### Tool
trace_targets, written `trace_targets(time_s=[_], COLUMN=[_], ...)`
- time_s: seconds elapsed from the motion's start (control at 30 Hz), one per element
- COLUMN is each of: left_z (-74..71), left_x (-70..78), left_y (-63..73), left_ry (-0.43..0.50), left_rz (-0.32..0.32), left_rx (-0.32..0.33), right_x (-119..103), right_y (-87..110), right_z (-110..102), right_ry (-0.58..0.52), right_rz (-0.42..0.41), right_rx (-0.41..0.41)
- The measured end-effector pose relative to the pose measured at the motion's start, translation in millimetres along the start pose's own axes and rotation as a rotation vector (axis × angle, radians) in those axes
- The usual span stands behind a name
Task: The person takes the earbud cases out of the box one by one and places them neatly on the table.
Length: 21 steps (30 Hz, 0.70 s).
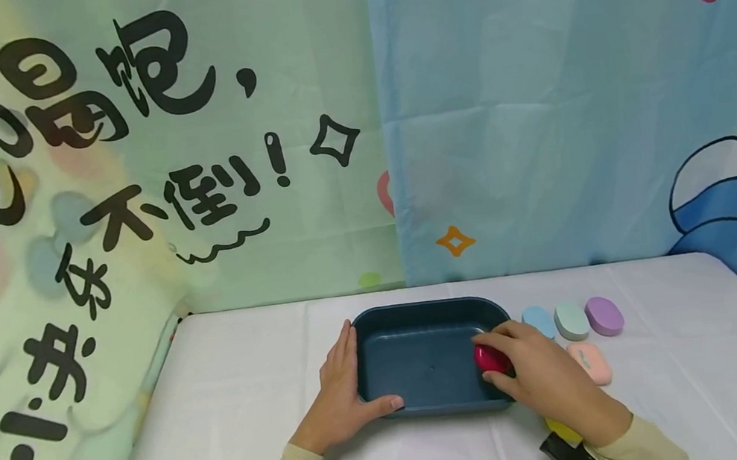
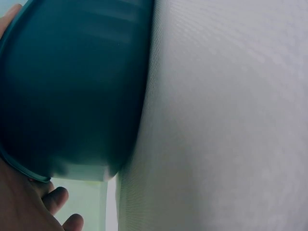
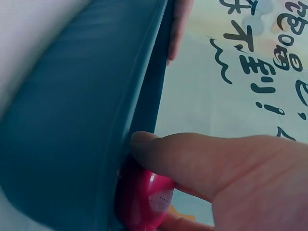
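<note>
A dark blue-green rectangular tray (image 1: 424, 374) with rounded corners stands on the white table. My left hand (image 1: 345, 393) lies against its left end, fingers straight along the side and thumb stretched over the front rim; in the left wrist view the tray's outer wall (image 2: 77, 96) fills much of the picture. Over the tray's right end, my right hand (image 1: 541, 369) pinches a glossy red rounded object (image 1: 492, 359) between thumb and fingers. The right wrist view shows this red object (image 3: 144, 199) at the rim, under the thumb; whether it touches the tray is unclear.
Right of the tray lie blue (image 1: 538, 321), pale green (image 1: 571, 321), purple (image 1: 604, 316) and pink (image 1: 590, 362) rounded pieces. A yellow thing (image 1: 563, 431) is partly hidden beneath the right wrist. Printed curtains (image 1: 500, 134) hang behind the white table (image 1: 227, 425).
</note>
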<state>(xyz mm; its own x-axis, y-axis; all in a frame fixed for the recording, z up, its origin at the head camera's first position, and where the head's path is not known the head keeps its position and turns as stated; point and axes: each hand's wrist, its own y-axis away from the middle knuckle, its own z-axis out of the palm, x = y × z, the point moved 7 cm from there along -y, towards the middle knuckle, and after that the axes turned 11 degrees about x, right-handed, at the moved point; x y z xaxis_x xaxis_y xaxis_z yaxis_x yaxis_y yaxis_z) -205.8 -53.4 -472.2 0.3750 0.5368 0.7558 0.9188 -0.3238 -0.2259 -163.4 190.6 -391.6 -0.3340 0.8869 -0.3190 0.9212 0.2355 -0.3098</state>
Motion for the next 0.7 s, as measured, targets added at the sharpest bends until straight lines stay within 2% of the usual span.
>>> trace_targets(time_s=[0.23,0.4,0.7], left_z=[-0.2,-0.5,-0.4], left_x=[1.0,2.0,1.9], left_y=[0.0,-0.6,0.5], left_ry=[0.004,0.003,-0.006], left_rz=[-0.003,-0.009,-0.012], left_rx=[-0.006,-0.008,-0.012], right_x=[6.2,12.3,32.0], right_y=[9.6,16.7,30.2], right_z=[-12.2,-18.3,-24.3], right_ry=[0.007,0.057,0.092], right_rz=[0.016,0.049,0.154], right_rx=[0.06,0.073,0.01])
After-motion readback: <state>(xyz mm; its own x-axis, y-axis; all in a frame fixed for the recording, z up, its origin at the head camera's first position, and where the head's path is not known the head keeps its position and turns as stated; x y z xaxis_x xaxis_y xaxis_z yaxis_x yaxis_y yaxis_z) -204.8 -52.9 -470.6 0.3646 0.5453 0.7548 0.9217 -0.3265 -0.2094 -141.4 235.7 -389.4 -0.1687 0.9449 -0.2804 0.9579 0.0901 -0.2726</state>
